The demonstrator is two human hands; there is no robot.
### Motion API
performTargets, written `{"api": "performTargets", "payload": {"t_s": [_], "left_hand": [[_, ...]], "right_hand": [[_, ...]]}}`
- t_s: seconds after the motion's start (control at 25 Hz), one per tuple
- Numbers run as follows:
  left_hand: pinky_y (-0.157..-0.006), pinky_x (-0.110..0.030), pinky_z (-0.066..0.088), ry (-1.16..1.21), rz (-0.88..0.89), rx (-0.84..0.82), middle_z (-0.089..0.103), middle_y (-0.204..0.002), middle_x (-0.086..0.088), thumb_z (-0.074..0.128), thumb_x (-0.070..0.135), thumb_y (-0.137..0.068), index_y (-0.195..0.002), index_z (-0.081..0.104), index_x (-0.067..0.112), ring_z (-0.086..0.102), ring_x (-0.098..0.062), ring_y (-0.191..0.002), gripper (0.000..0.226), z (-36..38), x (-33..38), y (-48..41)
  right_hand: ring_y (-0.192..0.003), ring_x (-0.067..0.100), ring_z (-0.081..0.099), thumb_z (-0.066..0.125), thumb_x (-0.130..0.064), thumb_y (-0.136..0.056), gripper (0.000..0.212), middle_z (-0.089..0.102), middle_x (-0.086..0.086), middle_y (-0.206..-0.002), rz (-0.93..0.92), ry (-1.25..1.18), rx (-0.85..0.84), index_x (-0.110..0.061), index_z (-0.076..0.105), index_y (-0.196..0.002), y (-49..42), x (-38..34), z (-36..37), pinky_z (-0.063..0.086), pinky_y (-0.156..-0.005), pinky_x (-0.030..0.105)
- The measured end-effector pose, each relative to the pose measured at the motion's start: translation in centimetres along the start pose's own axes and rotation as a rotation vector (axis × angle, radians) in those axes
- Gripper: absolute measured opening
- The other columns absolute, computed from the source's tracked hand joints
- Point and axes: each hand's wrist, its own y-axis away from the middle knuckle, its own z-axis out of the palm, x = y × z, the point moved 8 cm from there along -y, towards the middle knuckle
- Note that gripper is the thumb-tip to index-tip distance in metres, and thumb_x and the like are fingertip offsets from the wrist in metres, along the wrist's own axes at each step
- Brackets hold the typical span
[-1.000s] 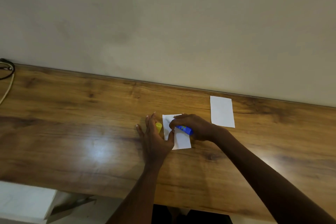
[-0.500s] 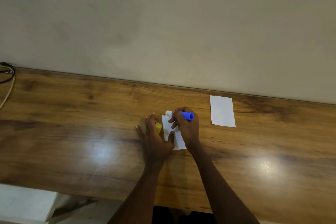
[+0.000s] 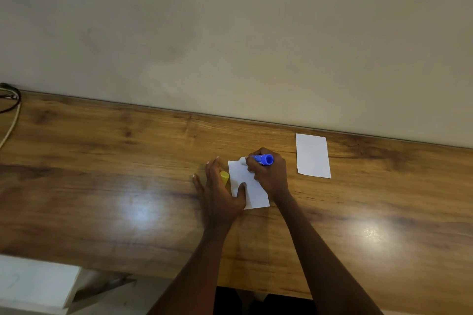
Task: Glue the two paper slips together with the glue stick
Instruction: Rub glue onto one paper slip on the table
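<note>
Wall (image 3: 230, 33): plain beige, fills everything behind the desk's far edge.
Desk (image 3: 102, 174): wood-grain top, two glare patches, one either side of the near slip and closer to the person.
Cables (image 3: 10, 110): a dark one and a pale one at the desk's far-left end, well apart from the near slip.
Right hand (image 3: 268, 176): on the near slip's far-right part, fingers curled tight round the glue stick; forearm runs back toward the person.
Left hand (image 3: 220, 194): flat on the desk just left of the near slip, fingers spread and pointing at the wall, thumb lying on the slip's left edge and pinning it.
Far slip (image 3: 312, 156): white, flat on the desk, right of the near slip and a little closer to the wall; apart from it, no hand on it.
Near slip (image 3: 252, 192): white, flat on the desk between the two hands, long side running away from the person.
Glue stick (image 3: 261, 160): blue barrel lying nearly level in the right fist, base end sticking out right of the fingers, pale tip poking out left at the near slip's far edge; can't tell if the tip touches the paper.
Yellow cap (image 3: 224, 177): just left of the near slip, tucked beside the left hand's fingers, partly hidden.
</note>
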Motion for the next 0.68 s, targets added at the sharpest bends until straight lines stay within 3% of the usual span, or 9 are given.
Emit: {"api": "performTargets", "payload": {"t_s": [0.28, 0.36, 0.52, 0.6, 0.68], "left_hand": [[-0.117, -0.051, 0.005, -0.02, 0.008, 0.014, 0.044, -0.138, -0.016, 0.069, 0.033, -0.07, -0.132, 0.031, 0.009, 0.038, -0.034, -0.131, 0.077, -0.1, 0.1, 0.0], [-0.117, -0.05, 0.005, -0.026, 0.0, 0.009, 0.043, -0.139, -0.016, 0.069, 0.034, -0.071, -0.132, 0.031, 0.01, 0.036, -0.034, -0.132, 0.076, -0.1, 0.1, 0.0], [-0.118, -0.05, 0.006, -0.006, -0.003, 0.011, 0.041, -0.14, -0.016, 0.067, 0.033, -0.072, -0.134, 0.029, 0.01, 0.033, -0.034, -0.133, 0.076, -0.1, 0.2, 0.0], [-0.118, -0.05, 0.006, 0.02, -0.003, 0.018, 0.042, -0.139, -0.017, 0.066, 0.032, -0.073, -0.133, 0.029, 0.009, 0.035, -0.035, -0.133, 0.075, -0.2, 0.2, 0.1], [-0.117, -0.052, 0.007, 0.053, 0.018, 0.047, 0.046, -0.135, -0.019, 0.061, 0.031, -0.076, -0.132, 0.031, 0.006, 0.04, -0.035, -0.129, 0.068, -0.4, 0.3, 0.3]], "right_hand": [[-0.056, 0.012, 0.048, 0.062, -0.011, -0.08, 0.008, 0.059, 0.009, -0.074, 0.058, 0.004, 0.102, -0.005, 0.057, -0.08, -0.9, 1.8, -3.5, 0.043, -0.057, 0.017], [-0.059, 0.014, 0.051, 0.062, -0.013, -0.08, 0.014, 0.062, 0.012, -0.079, 0.039, 0.023, 0.093, -0.002, 0.059, -0.088, -0.7, 1.4, -3.5, 0.044, -0.06, 0.018], [-0.063, 0.015, 0.055, 0.063, -0.024, -0.081, 0.036, 0.065, 0.008, -0.079, -0.093, 0.145, 0.257, -0.011, 0.056, -0.113, 3.5, 0.5, -3.5, 0.047, -0.062, 0.022], [-0.08, 0.02, 0.061, 0.064, -0.017, -0.08, 0.04, 0.069, 0.012, -0.094, -0.133, 0.356, 0.13, -0.015, 0.053, -0.118, 5.8, 0.8, -0.8, 0.051, -0.08, 0.035], [-0.111, 0.033, 0.056, 0.066, -0.01, -0.077, 0.046, 0.062, 0.016, -0.12, -0.137, 0.505, 0.033, -0.014, 0.052, -0.12, 7.5, 1.5, 1.2, 0.032, -0.106, 0.046]]}}
